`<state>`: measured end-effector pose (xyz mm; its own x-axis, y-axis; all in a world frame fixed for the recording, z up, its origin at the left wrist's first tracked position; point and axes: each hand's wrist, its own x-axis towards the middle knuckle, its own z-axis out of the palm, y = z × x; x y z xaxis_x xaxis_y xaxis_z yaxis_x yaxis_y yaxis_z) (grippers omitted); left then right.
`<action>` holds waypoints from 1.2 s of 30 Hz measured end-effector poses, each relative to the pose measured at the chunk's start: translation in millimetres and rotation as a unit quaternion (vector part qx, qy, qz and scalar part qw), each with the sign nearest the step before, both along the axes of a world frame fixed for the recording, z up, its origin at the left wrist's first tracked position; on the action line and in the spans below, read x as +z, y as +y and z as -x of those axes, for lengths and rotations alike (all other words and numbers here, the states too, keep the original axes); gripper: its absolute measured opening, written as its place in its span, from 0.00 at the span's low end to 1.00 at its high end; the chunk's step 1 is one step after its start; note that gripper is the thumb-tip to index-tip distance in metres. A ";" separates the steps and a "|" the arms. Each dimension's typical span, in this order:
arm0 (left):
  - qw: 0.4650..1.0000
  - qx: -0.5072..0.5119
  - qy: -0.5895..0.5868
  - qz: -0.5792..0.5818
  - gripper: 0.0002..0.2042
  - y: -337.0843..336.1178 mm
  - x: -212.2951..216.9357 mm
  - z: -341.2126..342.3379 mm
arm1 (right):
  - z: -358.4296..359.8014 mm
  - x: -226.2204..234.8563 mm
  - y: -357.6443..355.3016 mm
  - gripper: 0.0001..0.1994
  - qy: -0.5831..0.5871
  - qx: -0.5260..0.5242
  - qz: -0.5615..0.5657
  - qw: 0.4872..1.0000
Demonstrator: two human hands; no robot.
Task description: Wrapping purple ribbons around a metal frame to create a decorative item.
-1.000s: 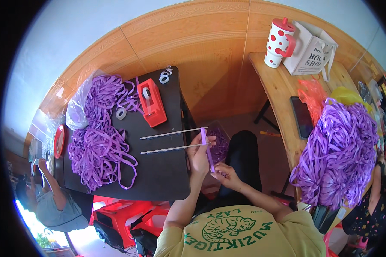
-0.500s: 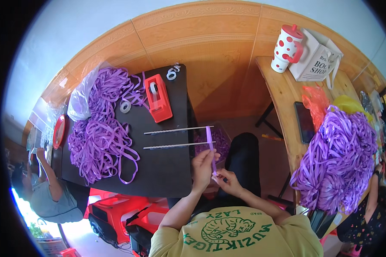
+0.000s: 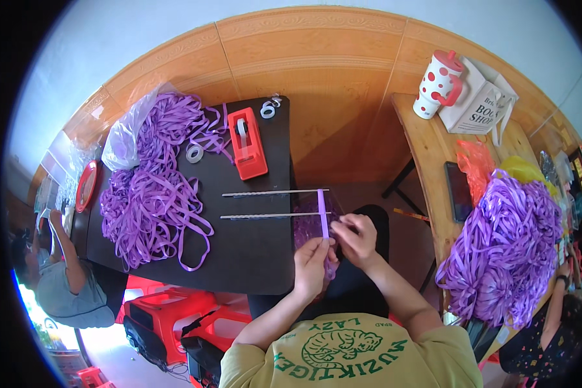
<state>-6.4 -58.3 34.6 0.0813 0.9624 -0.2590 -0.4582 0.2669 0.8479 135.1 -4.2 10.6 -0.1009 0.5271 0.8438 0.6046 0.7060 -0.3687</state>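
Note:
Two thin metal rods (image 3: 275, 193) lie parallel on the dark table, sticking out past its right edge. A flat purple ribbon (image 3: 323, 216) runs across their free ends and down towards me. My left hand (image 3: 311, 262) pinches this ribbon below the nearer rod, between thumb and fingers. Under that hand, the ribbon's lower part hangs down. Just right of the ribbon is my right hand (image 3: 357, 239), its fingers bent and loosely apart; I see nothing in them, though the fingertips are slightly blurred.
Purple ribbon heaps (image 3: 152, 207) cover the dark table's left. A red tape dispenser (image 3: 249, 152) and tape rolls (image 3: 194, 153) lie near its back. The wooden table (image 3: 427, 168) holds a phone (image 3: 458, 192), spotted tumbler (image 3: 438, 84), bag (image 3: 475, 100) and ribbon pile (image 3: 504, 258). People work at both sides.
My right hand has let go of the ribbon's lower end and moved up beside it. My left hand has moved slightly down and still pinches the ribbon.

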 end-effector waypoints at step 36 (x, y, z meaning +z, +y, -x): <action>0.985 0.077 0.141 -0.060 0.11 48.1 -40.1 -5.8 | 25.5 18.3 108.5 0.06 0.386 0.294 0.500 0.718</action>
